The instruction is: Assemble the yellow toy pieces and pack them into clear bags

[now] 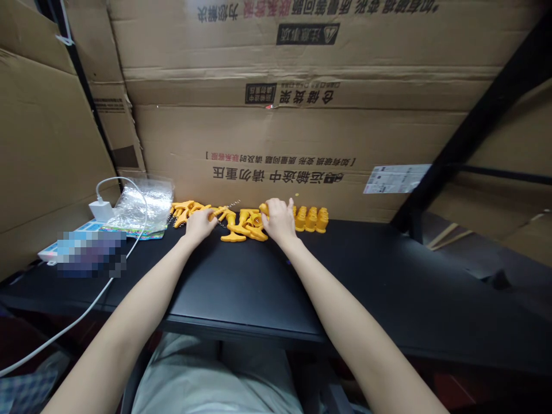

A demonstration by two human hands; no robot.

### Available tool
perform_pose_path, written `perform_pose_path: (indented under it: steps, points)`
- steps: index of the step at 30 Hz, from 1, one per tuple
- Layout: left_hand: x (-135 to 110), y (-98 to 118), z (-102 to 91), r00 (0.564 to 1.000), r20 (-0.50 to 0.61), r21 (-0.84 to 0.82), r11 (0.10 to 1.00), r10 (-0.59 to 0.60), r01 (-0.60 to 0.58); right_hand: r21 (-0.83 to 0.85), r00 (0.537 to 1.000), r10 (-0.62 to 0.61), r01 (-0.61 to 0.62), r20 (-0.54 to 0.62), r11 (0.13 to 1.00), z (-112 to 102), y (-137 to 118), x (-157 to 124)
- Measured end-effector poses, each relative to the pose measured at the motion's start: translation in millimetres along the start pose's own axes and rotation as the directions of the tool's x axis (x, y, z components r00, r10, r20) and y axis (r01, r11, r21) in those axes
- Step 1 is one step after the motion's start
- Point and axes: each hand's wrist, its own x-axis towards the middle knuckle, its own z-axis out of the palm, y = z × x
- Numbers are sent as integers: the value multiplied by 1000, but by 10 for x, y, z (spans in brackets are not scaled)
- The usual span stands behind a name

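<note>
**Both hands in a heap of yellow plastic parts**

Both hands reach to the far edge of the table, just above the middle of the frame, and lie apart. The left hand (199, 223) is curled, knuckles up, with its fingertips against one piece. The right hand (279, 220) lies palm down with bent fingers on top of the pile. Whether either hand actually grips a piece cannot be told.

Between and under them lies the heap of smooth, glossy yellow plastic parts (241, 229), T-shaped with flared feet and tumbled over one another. Just right of the right hand, a neat row of the same yellow parts (311, 219) stands upright. A loose scatter of more yellow parts (184, 210) lies left of the left hand.

Further left sit a crinkled clear plastic bag (144, 204), a white charger block (102, 210) and its white cable (86, 310), which trails off the table's near edge.

All of it rests on a matt black tabletop (241, 287). Behind it rises a wall of brown corrugated cardboard (280, 144) with printed characters and a white label (395, 179). A slanting black metal bar (474, 126) crosses the upper right.
</note>
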Motion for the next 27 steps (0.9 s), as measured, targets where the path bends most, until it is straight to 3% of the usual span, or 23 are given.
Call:
perform_pose_path:
  steps: [3, 6, 12, 17, 19, 25, 27]
  points:
    - [48, -126, 7, 996, -69, -37, 998, -58, 56, -12, 985, 173, -173, 2, 985, -20, 153, 22]
    - [81, -257, 31, 987, -122, -92, 991, -105, 95, -44, 937, 345, -343, 61, 938, -52, 276, 35]
    - [130, -459, 126, 978, -208, -96, 995, -30, 10, -190, 756, 606, -576, 248, 795, -111, 453, 26]
    - [113, -463, 176, 988, -154, -32, 999, -17, 12, -288, 633, 673, -611, 383, 738, -53, 557, 12]
    - [102, -446, 191, 994, -112, -16, 1000, -15, 13, -301, 622, 670, -601, 406, 740, -10, 579, 2]
    - [135, -460, 283, 1000, -4, 68, 997, -28, 28, -296, 665, 659, -589, 350, 752, 72, 591, -27]
    - [150, -472, 323, 999, 24, 83, 996, -39, 37, -299, 699, 647, -575, 304, 761, 61, 566, -31]
